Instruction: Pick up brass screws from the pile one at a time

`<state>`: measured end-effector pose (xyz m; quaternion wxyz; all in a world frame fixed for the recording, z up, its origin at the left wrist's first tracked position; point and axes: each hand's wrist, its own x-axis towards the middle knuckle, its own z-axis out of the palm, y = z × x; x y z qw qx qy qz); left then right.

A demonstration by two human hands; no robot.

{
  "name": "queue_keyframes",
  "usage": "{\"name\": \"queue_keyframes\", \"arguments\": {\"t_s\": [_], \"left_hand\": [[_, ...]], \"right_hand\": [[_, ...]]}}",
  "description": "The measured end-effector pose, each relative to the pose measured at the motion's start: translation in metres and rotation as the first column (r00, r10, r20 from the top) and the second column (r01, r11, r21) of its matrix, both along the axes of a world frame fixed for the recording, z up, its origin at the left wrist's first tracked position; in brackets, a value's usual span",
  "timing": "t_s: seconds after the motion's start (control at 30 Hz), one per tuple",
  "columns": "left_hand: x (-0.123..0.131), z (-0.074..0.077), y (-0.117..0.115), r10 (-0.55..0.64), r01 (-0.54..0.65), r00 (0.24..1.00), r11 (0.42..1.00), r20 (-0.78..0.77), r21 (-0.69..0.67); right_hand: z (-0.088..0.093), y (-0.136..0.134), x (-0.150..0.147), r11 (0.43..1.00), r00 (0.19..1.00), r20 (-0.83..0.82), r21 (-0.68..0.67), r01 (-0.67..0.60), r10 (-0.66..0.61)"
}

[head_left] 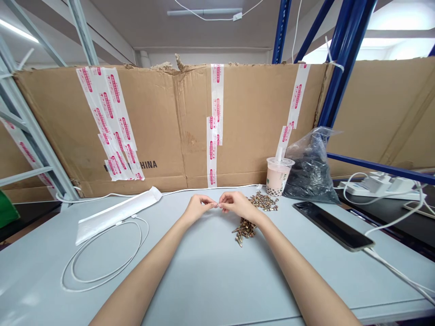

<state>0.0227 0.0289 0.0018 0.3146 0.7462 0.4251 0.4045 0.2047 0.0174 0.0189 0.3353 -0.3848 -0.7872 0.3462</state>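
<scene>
My left hand (198,207) and my right hand (238,204) meet fingertip to fingertip above the middle of the table. Both are closed in a pinch; whatever lies between the fingertips is too small to make out. Just in front of my right wrist is a pile of small brass-coloured screws (244,231), partly covered by the wrist. Beyond that wrist lies a second pile of similar small metal pieces (263,200), close to the cup.
A bubble tea cup (277,176) stands by a plastic bag of dark pieces (311,170). At right lie a phone (335,225) and a power strip (384,188). A white packet (117,216) and coiled cable (102,278) lie left. Cardboard (156,127) walls the back.
</scene>
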Motion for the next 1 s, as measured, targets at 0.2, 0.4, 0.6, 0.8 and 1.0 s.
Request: {"name": "queue_keyframes", "arguments": {"t_s": [0.2,0.4,0.6,0.8,1.0], "left_hand": [[0.002,0.0,-0.001,0.017,-0.009,0.994,0.997,0.109,-0.079],[0.003,-0.002,0.001,-0.003,0.023,0.98,0.995,0.2,-0.094],[0.002,-0.004,0.003,0.037,0.015,0.952,0.986,0.305,-0.168],[0.003,-0.002,0.002,0.031,0.016,0.95,0.989,0.311,-0.148],[0.003,0.0,0.001,0.012,0.007,0.968,0.997,0.252,-0.073]], "right_hand": [[0.002,0.0,-0.003,0.997,0.994,-0.087,0.037,0.065,-0.061],[0.003,0.0,-0.006,0.988,0.991,-0.085,0.109,0.11,-0.101],[0.0,-0.001,-0.012,0.95,0.989,-0.048,0.276,0.146,-0.138],[-0.006,0.004,-0.015,0.941,0.981,-0.104,0.282,0.185,-0.162],[-0.007,0.004,-0.014,0.95,0.979,-0.129,0.249,0.188,-0.16]]}}
